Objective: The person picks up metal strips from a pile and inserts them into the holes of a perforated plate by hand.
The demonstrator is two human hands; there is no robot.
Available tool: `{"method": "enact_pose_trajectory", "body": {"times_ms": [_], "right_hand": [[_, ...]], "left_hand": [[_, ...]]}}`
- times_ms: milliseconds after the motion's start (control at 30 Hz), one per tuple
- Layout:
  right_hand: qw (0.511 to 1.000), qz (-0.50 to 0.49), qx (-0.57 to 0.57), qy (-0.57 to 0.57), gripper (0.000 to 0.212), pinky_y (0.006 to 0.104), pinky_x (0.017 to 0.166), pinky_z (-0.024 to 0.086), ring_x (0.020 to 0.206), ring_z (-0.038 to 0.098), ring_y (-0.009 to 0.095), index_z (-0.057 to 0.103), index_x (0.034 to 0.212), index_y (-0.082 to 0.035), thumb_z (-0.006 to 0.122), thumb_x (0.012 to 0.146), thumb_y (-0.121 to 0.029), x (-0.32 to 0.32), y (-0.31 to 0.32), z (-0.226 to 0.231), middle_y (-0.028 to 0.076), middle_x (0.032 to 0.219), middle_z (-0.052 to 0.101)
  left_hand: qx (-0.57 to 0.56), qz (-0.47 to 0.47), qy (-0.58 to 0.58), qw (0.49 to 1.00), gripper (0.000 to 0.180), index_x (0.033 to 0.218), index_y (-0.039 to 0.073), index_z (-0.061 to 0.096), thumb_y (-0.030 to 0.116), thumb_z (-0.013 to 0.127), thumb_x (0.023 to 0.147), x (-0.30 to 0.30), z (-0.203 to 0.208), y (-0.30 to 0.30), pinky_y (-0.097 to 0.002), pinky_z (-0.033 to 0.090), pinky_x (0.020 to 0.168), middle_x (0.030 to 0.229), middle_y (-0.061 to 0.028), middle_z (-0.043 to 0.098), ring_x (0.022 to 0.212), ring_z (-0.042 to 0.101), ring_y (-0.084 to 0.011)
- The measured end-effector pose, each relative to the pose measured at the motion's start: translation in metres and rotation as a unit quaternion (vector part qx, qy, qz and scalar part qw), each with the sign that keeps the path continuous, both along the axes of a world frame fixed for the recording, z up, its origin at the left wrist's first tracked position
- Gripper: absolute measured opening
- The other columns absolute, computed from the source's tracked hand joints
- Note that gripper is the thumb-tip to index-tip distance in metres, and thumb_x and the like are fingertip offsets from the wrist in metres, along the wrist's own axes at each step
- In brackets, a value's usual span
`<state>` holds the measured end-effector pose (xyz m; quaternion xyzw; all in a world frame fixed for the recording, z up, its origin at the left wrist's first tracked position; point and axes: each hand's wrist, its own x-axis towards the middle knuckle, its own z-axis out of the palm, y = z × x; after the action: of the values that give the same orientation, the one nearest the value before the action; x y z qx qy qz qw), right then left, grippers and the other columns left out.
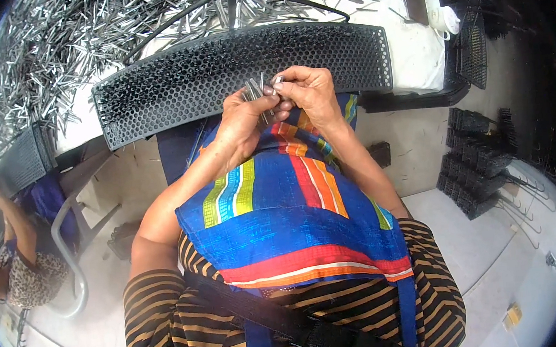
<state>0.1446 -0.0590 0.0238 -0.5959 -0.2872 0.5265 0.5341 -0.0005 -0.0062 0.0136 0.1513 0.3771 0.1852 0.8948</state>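
My left hand (241,120) grips a small bundle of thin metal pins (254,90), held upright in front of my chest. My right hand (307,90) pinches the top of one pin from the same bundle with thumb and forefinger. Both hands meet just below the near edge of a long black perforated tray (182,82) with a honeycomb of small holes, resting on the white table. A striped, many-coloured apron (288,212) covers my lap under the hands.
A big heap of loose metal pins (77,39) covers the table behind the tray. Stacked black trays (475,168) stand on the floor at right, more (473,41) at the table's right end. Another person (12,266) sits at lower left beside a metal chair frame (72,260).
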Motion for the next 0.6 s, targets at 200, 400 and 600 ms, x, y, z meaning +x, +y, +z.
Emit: {"method": "enact_pose_trajectory", "body": {"times_ms": [200, 400, 600], "right_hand": [[0.997, -0.059, 0.015, 0.049, 0.007, 0.022, 0.044, 0.05, 0.053, 0.058, 0.009, 0.064, 0.084, 0.007, 0.063, 0.083, 0.0, 0.0, -0.004, -0.003, 0.011, 0.074, 0.067], [0.998, -0.039, -0.038, 0.027, 0.008, 0.0164, 0.043, 0.032, 0.048, 0.045, 0.002, 0.067, 0.086, 0.002, 0.068, 0.08, -0.002, 0.005, 0.0, 0.002, 0.001, 0.064, 0.061], [0.997, -0.062, -0.019, 0.03, 0.007, 0.0169, 0.042, 0.03, 0.047, 0.043, 0.002, 0.067, 0.087, 0.001, 0.068, 0.08, -0.002, 0.02, 0.002, -0.007, 0.0, 0.065, 0.061]], "left_hand": [[0.017, 0.008, 0.003, 1.0, 0.013, 0.098, 0.0, 0.058, -0.003, 0.056, 0.086, 0.004, -0.002, -0.003, -0.0274, 0.058, 0.065, 0.087, -0.0107, 0.066, 0.076, 0.068, -0.019], [0.03, -0.002, 0.041, 0.999, 0.01, 0.095, 0.0, 0.058, -0.003, 0.056, 0.086, 0.008, 0.005, -0.002, -0.0278, 0.058, 0.064, 0.085, -0.0117, 0.066, 0.076, 0.068, -0.0191], [0.045, -0.008, 0.047, 0.998, 0.011, 0.098, -0.001, 0.058, -0.002, 0.053, 0.087, 0.013, 0.006, -0.002, -0.0283, 0.058, 0.064, 0.085, -0.0124, 0.067, 0.075, 0.068, -0.0191]]}}
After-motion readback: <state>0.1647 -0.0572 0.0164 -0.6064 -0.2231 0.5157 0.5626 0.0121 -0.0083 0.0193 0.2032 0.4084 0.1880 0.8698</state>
